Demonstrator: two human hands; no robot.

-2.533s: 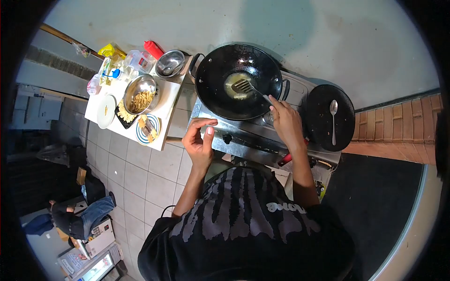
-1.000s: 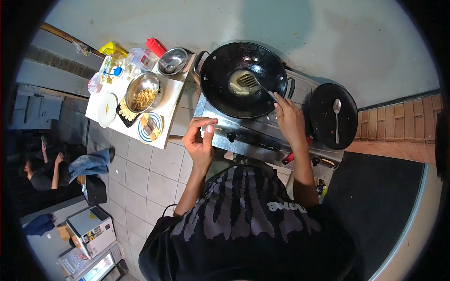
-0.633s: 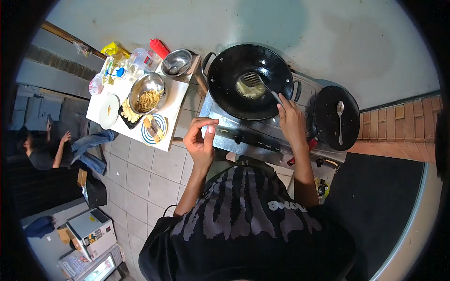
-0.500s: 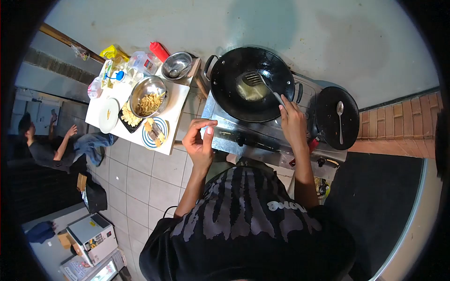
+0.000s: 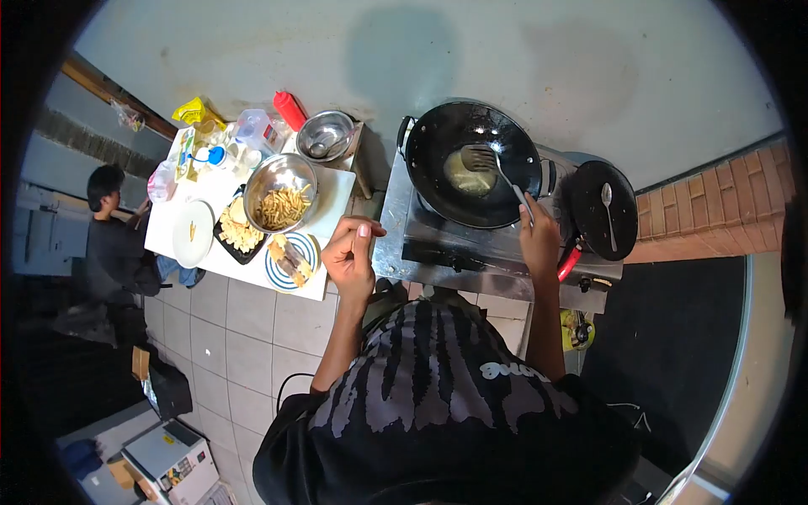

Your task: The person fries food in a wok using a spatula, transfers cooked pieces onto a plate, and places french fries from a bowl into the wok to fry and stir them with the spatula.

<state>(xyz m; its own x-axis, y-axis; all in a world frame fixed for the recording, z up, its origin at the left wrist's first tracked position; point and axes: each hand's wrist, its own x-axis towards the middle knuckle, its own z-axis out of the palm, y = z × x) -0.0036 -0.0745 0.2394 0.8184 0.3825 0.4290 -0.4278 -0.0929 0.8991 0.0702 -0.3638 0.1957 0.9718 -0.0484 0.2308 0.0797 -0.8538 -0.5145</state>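
Observation:
My right hand (image 5: pixel 539 239) is closed around the handle of a slotted spatula (image 5: pixel 505 172). The spatula's head rests inside a black wok (image 5: pixel 433 181), over a pool of yellowish oil (image 5: pixel 468 175). My left hand (image 5: pixel 351 255) hovers at the stove's left front, fingers curled in and thumb against them, with nothing visible in it. Nearest to it is a blue-striped plate (image 5: pixel 274 271) with pieces of food on it.
A black pan (image 5: pixel 592 215) holding a spoon (image 5: pixel 608 206) sits right of the wok on the steel stove (image 5: pixel 391 240). On the white side table are a metal bowl (image 5: pixel 284 168) of cut strips, an empty-looking steel bowl (image 5: pixel 324 126) and a red squeeze bottle (image 5: pixel 289 109). Another person (image 5: pixel 118 244) stands far left.
The view has shifted, so wok and table appear farther right. My right hand still grips the spatula in the wok. My left hand's fingers have curled in more. The other person is now turned away.

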